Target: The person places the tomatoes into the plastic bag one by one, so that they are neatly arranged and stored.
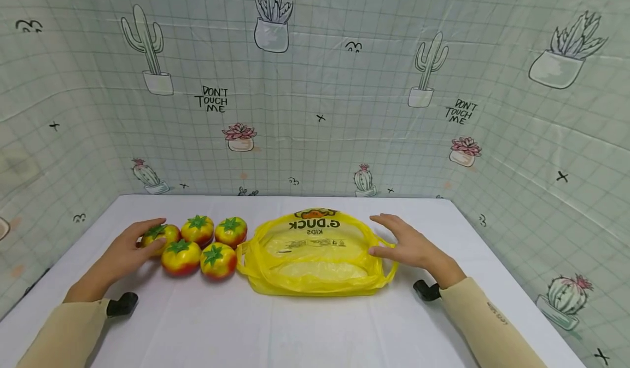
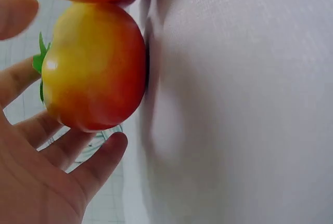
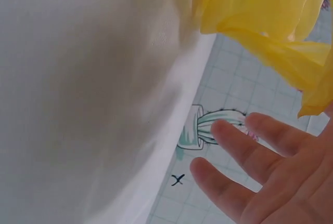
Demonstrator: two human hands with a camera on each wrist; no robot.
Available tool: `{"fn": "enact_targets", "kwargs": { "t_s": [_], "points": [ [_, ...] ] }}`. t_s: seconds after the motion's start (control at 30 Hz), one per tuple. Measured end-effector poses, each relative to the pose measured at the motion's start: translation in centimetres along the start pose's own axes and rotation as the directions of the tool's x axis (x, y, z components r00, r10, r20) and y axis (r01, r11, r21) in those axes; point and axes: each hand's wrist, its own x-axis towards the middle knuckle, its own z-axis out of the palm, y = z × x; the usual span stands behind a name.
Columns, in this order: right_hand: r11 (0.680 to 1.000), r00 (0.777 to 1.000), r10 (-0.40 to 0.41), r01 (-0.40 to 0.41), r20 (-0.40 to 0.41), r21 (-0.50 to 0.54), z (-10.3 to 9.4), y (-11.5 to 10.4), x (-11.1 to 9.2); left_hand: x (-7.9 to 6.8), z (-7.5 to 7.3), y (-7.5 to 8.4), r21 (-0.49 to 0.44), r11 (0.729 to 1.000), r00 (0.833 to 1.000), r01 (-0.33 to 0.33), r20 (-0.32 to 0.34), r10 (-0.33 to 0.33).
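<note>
My left hand [image 1: 120, 254] reaches around the leftmost of several yellow-red toy tomatoes [image 1: 171, 233] with green leafy tops. In the left wrist view its fingers spread around that tomato [image 2: 96, 68], with the thumb and little finger standing off its skin. A yellow plastic bag [image 1: 315, 278] printed G.DUCK KIDS in mirrored letters lies to the right of the tomatoes, its mouth facing the near side. My right hand [image 1: 412, 245] hovers at the bag's right side, fingers extended, the thumb overlapping the handle loop. The right wrist view shows spread fingers below the yellow plastic [image 3: 265, 11].
Other toy tomatoes [image 1: 180, 258] stand close together between my left hand and the bag. All rest on a white-covered table [image 1: 206, 324]. A gridded cloth with cactus prints [image 1: 315, 83] hangs behind and on both sides. Black wrist mounts [image 1: 123, 304] stick out at both sleeves.
</note>
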Motion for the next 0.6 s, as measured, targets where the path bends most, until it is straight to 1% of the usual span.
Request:
{"fn": "enact_targets", "kwargs": {
  "t_s": [0.17, 0.3, 0.43, 0.6],
  "points": [
    [1.0, 1.0, -0.011, 0.011, 0.025, 0.003, 0.27, 0.0, 0.07, -0.09, 0.13, -0.27, -0.012, 1.0, 1.0, 0.007, -0.004, -0.007],
    [0.999, 0.999, -0.013, 0.011, 0.04, 0.049, 0.37, -0.07, 0.09, -0.18, 0.15, -0.26, -0.028, 1.0, 1.0, 0.007, -0.001, -0.007],
    [0.995, 0.998, 0.015, -0.022, 0.066, 0.097, 0.45, -0.16, 0.13, -0.05, 0.09, -0.34, -0.039, 0.999, 1.0, 0.002, -0.007, -0.002],
    [0.989, 0.994, 0.04, -0.053, 0.1, 0.136, 0.65, -0.15, 0.3, -0.07, 0.06, -0.53, -0.039, 0.999, 1.0, 0.025, -0.002, -0.025]
  ]
}}
